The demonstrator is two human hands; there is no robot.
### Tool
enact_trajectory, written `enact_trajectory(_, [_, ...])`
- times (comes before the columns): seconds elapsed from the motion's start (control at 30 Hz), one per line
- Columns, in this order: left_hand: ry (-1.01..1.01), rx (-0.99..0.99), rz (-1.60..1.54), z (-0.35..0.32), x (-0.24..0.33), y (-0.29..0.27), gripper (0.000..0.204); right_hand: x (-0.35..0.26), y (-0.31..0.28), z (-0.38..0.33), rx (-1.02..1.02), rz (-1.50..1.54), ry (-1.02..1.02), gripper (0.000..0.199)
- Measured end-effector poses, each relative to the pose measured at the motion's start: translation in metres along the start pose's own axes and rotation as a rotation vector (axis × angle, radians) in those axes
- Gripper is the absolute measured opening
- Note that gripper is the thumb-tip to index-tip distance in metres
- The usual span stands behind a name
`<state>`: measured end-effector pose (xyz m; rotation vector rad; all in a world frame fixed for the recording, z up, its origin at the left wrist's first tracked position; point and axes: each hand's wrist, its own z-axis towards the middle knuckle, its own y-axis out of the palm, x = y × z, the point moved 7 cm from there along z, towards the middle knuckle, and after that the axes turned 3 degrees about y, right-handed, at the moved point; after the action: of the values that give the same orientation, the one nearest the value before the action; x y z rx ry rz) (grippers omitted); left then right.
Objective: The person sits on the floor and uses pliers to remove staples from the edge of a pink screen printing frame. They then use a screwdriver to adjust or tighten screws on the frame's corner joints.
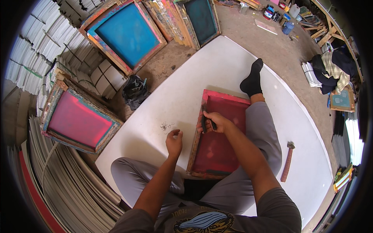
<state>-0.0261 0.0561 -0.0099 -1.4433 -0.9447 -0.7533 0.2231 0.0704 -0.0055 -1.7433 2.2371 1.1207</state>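
Observation:
A red-stained wooden screen-printing frame (195, 149) with dark red mesh lies before me, partly under my right leg. My right hand (217, 122) is closed round dark-handled pliers (204, 123). Their head points away from me and meets the frame's left rail; whether the jaws grip anything there is too small to tell. To the left of the frame, my left hand (174, 143) hovers with its fingers curled in, and anything between them is hidden. Just beyond it, a small pile of bent metal bits, like pulled staples (166, 126), lies on the white board (151, 112).
A hammer (287, 162) lies on the board to my right. Blue-mesh (126, 33) and pink-mesh (79, 118) frames lean at the left, near a black plastic bag (135, 92) and stacked sheets (66, 186). My socked foot (253, 77) rests beyond the red frame.

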Motion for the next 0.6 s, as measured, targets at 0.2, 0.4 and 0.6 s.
enact_trajectory(0.2, [0.095, -0.205, 0.101, -0.043, 0.025, 0.035, 0.035, 0.006, -0.013, 0.008, 0.13, 0.074, -0.012, 0.03])
enact_trajectory(0.4, [0.14, -0.171, 0.15, -0.061, 0.032, 0.041, 0.038, -0.008, -0.023, 0.002, 0.285, -0.281, -0.012, 0.013])
enact_trajectory(0.6, [0.163, -0.173, 0.162, -0.062, 0.033, 0.042, 0.035, -0.013, -0.02, -0.003, 0.309, -0.379, -0.109, 0.011])
